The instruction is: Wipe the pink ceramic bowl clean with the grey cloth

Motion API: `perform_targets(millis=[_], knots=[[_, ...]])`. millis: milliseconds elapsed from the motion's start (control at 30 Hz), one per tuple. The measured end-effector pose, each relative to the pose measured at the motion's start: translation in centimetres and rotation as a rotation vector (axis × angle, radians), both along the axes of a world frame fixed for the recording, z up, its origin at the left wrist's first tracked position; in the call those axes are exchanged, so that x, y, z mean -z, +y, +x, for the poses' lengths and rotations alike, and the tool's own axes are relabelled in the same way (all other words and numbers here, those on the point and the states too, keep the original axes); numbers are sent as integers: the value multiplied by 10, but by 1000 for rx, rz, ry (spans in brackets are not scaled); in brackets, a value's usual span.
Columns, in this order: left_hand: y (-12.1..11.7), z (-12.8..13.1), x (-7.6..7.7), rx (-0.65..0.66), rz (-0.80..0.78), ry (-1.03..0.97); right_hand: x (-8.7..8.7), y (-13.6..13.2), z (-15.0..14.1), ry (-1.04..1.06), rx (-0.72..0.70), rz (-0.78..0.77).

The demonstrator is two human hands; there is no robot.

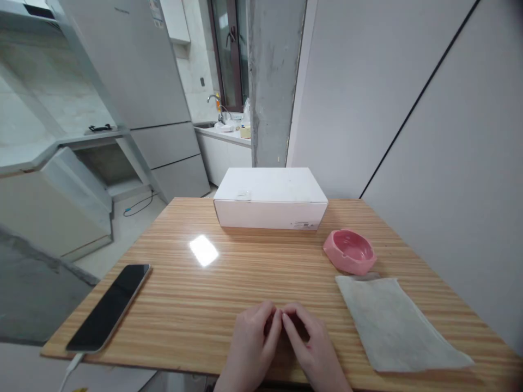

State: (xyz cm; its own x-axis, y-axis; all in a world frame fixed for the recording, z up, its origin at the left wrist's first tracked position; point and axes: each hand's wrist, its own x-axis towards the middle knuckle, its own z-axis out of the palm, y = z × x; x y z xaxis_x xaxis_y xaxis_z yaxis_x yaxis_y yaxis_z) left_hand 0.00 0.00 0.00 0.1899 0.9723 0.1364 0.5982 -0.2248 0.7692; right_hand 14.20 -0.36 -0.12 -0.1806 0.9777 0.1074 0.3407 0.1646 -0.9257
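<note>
My left hand (252, 340) and my right hand (312, 344) rest together on the wooden table (196, 305) near its front edge. Their fingertips meet, and the fingers of both are curled inward. Something small and dark shows between the fingers, but I cannot make out what it is. A pale grey cloth (394, 321) lies flat just right of my right hand. Beyond the cloth sits a pink ashtray (350, 250). A closed white box (270, 197) stands at the far middle of the table.
A black phone (109, 306) with a white cable lies screen up at the table's front left corner. A white wall runs along the right side. A refrigerator (143, 92), counters and a sink (214, 117) are beyond the table to the left.
</note>
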Motion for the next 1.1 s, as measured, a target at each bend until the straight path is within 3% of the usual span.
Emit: perform_targets(millis=[233,333,400,500,567,633,733,867,967,1100], knots=[[0,2,5,8,-9,54,-1,1,-1,5,0,5],[5,2,-4,40,-48,71,-1,1,0,12,25,15],[8,4,-22,52,-42,84,2,0,1,36,63,16],[17,14,-64,49,76,11,12,-1,3,82,161,29],[30,29,-90,161,169,-85,18,-2,4,100,232,74],[50,51,-103,373,238,-169,20,-2,4,100,253,93],[91,91,-93,515,340,-177,16,-1,3,79,188,27],[138,136,-60,447,279,-73,11,1,4,82,176,3],[152,154,-48,394,182,-13,11,2,5,84,168,9],[150,166,-44,330,99,-1,12,2,5,115,144,-5]])
